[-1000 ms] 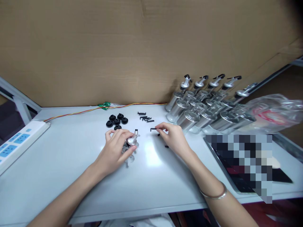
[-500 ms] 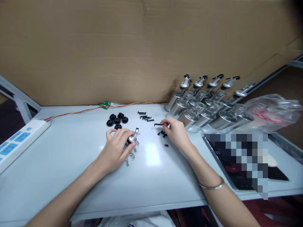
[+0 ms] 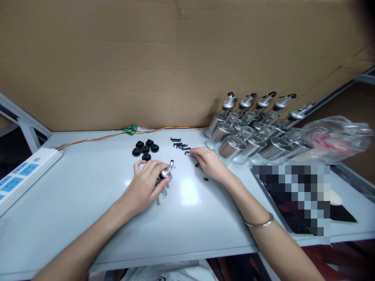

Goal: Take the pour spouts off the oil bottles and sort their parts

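Note:
My left hand (image 3: 145, 183) is closed round a silver pourer spout (image 3: 167, 171) with a black tip, its outlet pointing up. Loose shiny metal pieces (image 3: 163, 194) lie on the table just below it, partly covered by the fingers. A thin black lever (image 3: 186, 153) with a bent end sticks out of the pinched fingertips of my right hand (image 3: 211, 164). Close behind these fingers lies a group of similar black levers (image 3: 179, 146). Small black plugs (image 3: 206, 179) rest beside my right hand, some hidden under it. Several round black ribbed stoppers (image 3: 145, 149) sit behind my left hand.
Glass bottles with steel sleeves (image 3: 231, 146), some topped with pourers, crowd the back right beside a clear plastic bag (image 3: 340, 140). A dark flat panel (image 3: 272, 199), partly pixelated, lies at the right. At left is a power strip (image 3: 26, 175); wires (image 3: 117, 134) run along the cardboard wall.
My right hand has moved left and slightly back with the black lever, bringing it close to the lever group. My left hand and the spout have shifted slightly right.

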A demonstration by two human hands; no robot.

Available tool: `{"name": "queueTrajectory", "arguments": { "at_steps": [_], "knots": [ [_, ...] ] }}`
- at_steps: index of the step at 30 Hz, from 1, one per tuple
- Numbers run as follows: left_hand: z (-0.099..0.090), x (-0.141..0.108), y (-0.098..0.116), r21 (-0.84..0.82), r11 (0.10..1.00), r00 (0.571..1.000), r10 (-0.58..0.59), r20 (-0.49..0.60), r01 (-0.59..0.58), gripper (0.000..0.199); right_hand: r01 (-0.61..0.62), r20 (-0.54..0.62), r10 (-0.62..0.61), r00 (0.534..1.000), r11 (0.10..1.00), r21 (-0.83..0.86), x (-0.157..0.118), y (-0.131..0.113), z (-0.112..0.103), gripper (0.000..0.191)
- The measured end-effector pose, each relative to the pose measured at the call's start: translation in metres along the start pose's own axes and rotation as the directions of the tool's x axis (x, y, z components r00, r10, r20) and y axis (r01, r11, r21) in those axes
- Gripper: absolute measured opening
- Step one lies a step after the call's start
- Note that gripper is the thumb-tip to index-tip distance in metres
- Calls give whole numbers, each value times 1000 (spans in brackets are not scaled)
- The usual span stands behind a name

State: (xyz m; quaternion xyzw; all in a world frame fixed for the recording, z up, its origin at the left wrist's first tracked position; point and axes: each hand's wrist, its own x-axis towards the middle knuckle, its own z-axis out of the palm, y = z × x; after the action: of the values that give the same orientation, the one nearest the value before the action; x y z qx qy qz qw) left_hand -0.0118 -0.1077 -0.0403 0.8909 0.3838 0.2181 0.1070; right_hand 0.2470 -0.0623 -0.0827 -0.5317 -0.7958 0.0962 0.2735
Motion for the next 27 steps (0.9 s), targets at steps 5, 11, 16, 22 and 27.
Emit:
{"name": "queueTrajectory", "arguments": {
  "at_steps": [5, 11, 16, 22, 27],
  "knots": [
    [-1, -1, 0, 5, 1000, 1000, 11, -17, -11, 15, -10, 15, 9, 1000, 1000, 27, -5, -1, -17, 35],
    [-1, -1, -1, -20, 1000, 1000, 0, -14, -1, 17, -117, 358, 93, 929, 992, 46, -19, 1, -54, 32],
    [-1, -1, -1, -24, 1000, 1000, -2, -15, 2, 18, -225, 448, 218, 867, 974, -39, -26, 0, -65, 38],
    [-2, -2, -1, -29, 999, 1000, 24, -6, -24, 18, -306, 479, 326, 815, 944, -121, -24, -23, -59, 9],
    [-2, -1, -1, -17, 999, 999, 41, -23, -42, 17, -255, 472, 248, 846, 966, -51, -24, -28, -56, 12]
  ]
}}
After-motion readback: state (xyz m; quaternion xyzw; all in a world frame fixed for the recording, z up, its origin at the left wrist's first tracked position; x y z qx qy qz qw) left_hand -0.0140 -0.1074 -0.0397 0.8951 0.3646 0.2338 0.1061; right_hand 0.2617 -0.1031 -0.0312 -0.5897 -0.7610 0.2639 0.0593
